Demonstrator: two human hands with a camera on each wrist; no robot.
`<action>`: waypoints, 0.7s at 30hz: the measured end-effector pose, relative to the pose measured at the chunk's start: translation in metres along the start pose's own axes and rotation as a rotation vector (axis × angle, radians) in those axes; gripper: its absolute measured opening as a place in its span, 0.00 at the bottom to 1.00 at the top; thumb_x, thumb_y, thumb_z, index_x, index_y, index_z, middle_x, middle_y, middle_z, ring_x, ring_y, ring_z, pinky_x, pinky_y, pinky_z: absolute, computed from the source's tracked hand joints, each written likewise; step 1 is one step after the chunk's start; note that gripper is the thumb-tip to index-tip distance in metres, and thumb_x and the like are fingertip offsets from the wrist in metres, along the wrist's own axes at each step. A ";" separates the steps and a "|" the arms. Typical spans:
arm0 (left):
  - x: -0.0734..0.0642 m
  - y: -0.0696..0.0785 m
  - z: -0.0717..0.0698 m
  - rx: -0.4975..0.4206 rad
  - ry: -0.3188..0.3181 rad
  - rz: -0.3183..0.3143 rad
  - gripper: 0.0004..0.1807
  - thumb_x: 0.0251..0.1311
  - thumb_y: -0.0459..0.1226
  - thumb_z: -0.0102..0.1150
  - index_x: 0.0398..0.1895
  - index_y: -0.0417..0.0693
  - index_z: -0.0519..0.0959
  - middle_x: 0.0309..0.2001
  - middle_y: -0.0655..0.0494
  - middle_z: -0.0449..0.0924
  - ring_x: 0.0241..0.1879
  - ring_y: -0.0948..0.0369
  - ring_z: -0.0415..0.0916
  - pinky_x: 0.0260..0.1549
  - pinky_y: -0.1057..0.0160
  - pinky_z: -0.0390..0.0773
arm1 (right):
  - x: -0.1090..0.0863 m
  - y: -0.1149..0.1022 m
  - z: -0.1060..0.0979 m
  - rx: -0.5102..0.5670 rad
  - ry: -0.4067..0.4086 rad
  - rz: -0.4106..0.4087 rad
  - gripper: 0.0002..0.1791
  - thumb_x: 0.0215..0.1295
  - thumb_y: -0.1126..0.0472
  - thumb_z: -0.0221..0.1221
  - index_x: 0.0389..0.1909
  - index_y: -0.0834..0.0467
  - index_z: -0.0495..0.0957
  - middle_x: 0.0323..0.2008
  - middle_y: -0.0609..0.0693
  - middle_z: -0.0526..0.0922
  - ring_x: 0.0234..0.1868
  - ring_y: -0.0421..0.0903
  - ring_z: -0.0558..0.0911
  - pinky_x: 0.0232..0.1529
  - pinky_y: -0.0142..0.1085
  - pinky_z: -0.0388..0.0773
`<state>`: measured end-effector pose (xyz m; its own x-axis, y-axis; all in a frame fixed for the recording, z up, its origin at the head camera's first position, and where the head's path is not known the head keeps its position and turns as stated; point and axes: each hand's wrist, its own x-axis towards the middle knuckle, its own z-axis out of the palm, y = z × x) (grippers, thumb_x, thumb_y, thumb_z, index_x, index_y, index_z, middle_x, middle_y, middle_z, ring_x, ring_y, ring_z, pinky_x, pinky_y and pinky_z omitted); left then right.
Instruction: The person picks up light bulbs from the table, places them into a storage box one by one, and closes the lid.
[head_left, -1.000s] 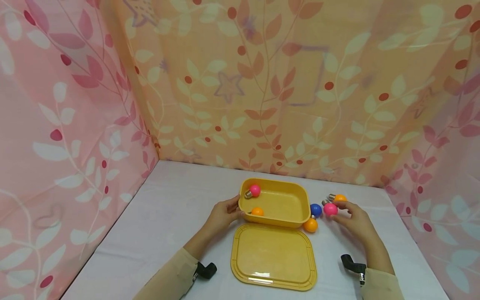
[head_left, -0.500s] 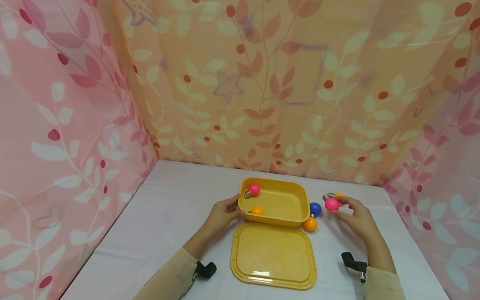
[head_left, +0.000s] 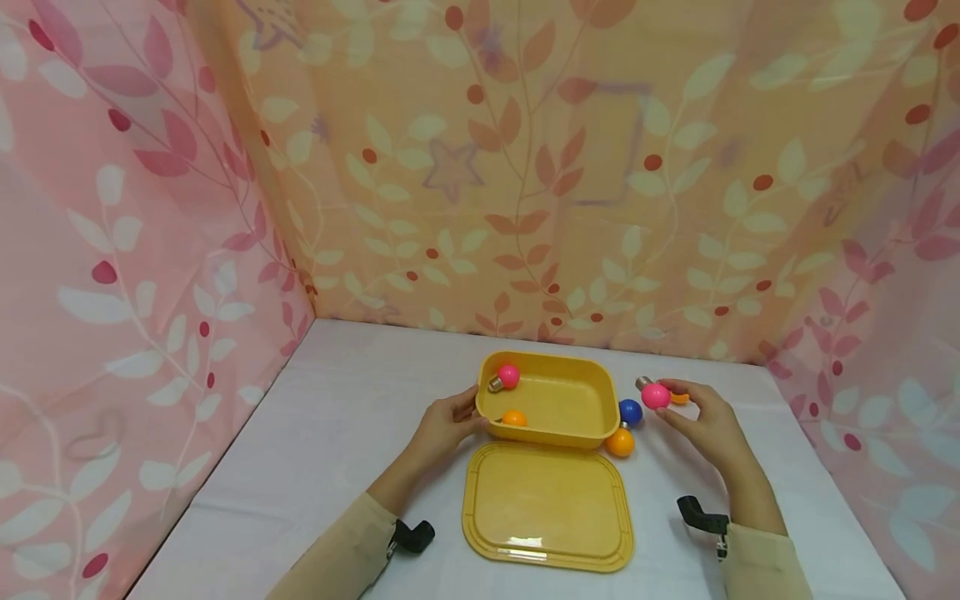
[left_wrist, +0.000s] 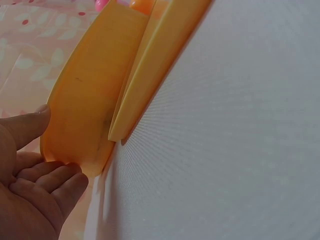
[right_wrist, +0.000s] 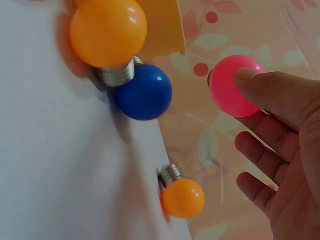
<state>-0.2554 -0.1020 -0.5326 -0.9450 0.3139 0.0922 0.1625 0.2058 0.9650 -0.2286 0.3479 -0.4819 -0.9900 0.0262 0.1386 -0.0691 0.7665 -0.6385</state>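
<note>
Bulbs lie between right hand and yellow box.

Your L hand, lower L, holds the end of the yellow box, thumb on its edge, fingers bent against it; yellow lid is just beside box; white tabletop fills R side; leaf-print cloth behind, upper L; up top you've a pink round thing & an orange one, both partly in view.
</note>
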 end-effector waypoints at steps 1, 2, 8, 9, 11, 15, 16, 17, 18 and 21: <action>0.000 0.001 0.000 0.002 0.001 -0.002 0.38 0.66 0.34 0.68 0.78 0.45 0.64 0.74 0.45 0.67 0.69 0.50 0.72 0.58 0.67 0.79 | 0.001 -0.001 0.001 -0.003 0.000 -0.009 0.37 0.64 0.40 0.68 0.69 0.53 0.74 0.64 0.62 0.75 0.67 0.67 0.68 0.63 0.76 0.65; 0.000 0.002 0.000 0.001 0.001 -0.004 0.38 0.66 0.33 0.67 0.78 0.44 0.63 0.75 0.44 0.66 0.69 0.49 0.72 0.58 0.67 0.78 | 0.002 -0.003 0.002 -0.003 -0.002 -0.015 0.37 0.64 0.39 0.67 0.69 0.53 0.74 0.64 0.62 0.75 0.68 0.67 0.68 0.63 0.75 0.65; -0.002 0.007 0.000 0.004 0.002 -0.022 0.38 0.66 0.31 0.66 0.77 0.40 0.62 0.75 0.40 0.65 0.70 0.46 0.70 0.58 0.68 0.78 | 0.005 -0.016 0.001 0.009 -0.021 -0.030 0.38 0.64 0.37 0.67 0.69 0.52 0.73 0.65 0.61 0.75 0.70 0.67 0.67 0.65 0.74 0.64; -0.002 0.008 0.000 0.008 0.003 -0.024 0.38 0.67 0.31 0.66 0.78 0.40 0.62 0.75 0.40 0.65 0.71 0.46 0.70 0.59 0.67 0.78 | 0.006 -0.019 0.000 0.010 -0.023 -0.036 0.38 0.64 0.37 0.66 0.70 0.52 0.73 0.65 0.61 0.75 0.70 0.67 0.67 0.65 0.74 0.64; -0.002 0.006 -0.001 0.006 0.000 -0.011 0.38 0.67 0.33 0.66 0.78 0.43 0.63 0.75 0.43 0.66 0.70 0.48 0.71 0.58 0.68 0.78 | 0.009 -0.024 -0.003 0.011 -0.032 -0.048 0.37 0.64 0.37 0.66 0.69 0.52 0.73 0.65 0.61 0.75 0.70 0.66 0.67 0.66 0.74 0.64; -0.001 0.001 -0.001 0.012 -0.009 0.008 0.38 0.67 0.36 0.67 0.78 0.44 0.63 0.75 0.44 0.66 0.70 0.50 0.71 0.58 0.67 0.78 | 0.017 -0.034 -0.009 0.008 -0.050 -0.076 0.36 0.65 0.37 0.66 0.68 0.52 0.74 0.64 0.59 0.76 0.69 0.65 0.68 0.66 0.72 0.66; -0.001 0.000 -0.002 0.010 -0.012 0.015 0.38 0.66 0.37 0.68 0.78 0.45 0.64 0.75 0.45 0.67 0.70 0.50 0.72 0.58 0.67 0.79 | 0.019 -0.037 -0.010 0.008 -0.060 -0.080 0.36 0.65 0.38 0.66 0.68 0.51 0.74 0.64 0.59 0.77 0.68 0.65 0.69 0.65 0.71 0.67; -0.001 0.000 -0.002 0.016 -0.011 0.017 0.38 0.66 0.37 0.68 0.78 0.45 0.63 0.75 0.45 0.67 0.70 0.50 0.72 0.58 0.67 0.79 | 0.022 -0.040 -0.010 0.006 -0.067 -0.088 0.36 0.65 0.38 0.66 0.68 0.51 0.74 0.63 0.58 0.77 0.68 0.64 0.70 0.65 0.70 0.69; -0.001 0.001 -0.001 0.017 -0.011 0.022 0.38 0.67 0.37 0.68 0.78 0.44 0.63 0.74 0.44 0.67 0.70 0.50 0.72 0.59 0.67 0.79 | 0.025 -0.043 -0.011 0.002 -0.075 -0.097 0.35 0.65 0.38 0.66 0.68 0.51 0.74 0.63 0.58 0.78 0.67 0.64 0.72 0.64 0.69 0.70; -0.002 0.001 -0.002 0.019 -0.013 0.021 0.38 0.67 0.38 0.68 0.78 0.44 0.63 0.75 0.44 0.67 0.70 0.50 0.71 0.59 0.67 0.79 | 0.034 -0.054 -0.011 -0.006 -0.102 -0.131 0.34 0.65 0.40 0.67 0.67 0.50 0.75 0.60 0.57 0.80 0.63 0.61 0.75 0.63 0.67 0.73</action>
<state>-0.2542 -0.1038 -0.5317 -0.9375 0.3307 0.1085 0.1873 0.2165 0.9582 -0.2573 0.3151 -0.4343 -0.9798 -0.1394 0.1432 -0.1985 0.7626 -0.6157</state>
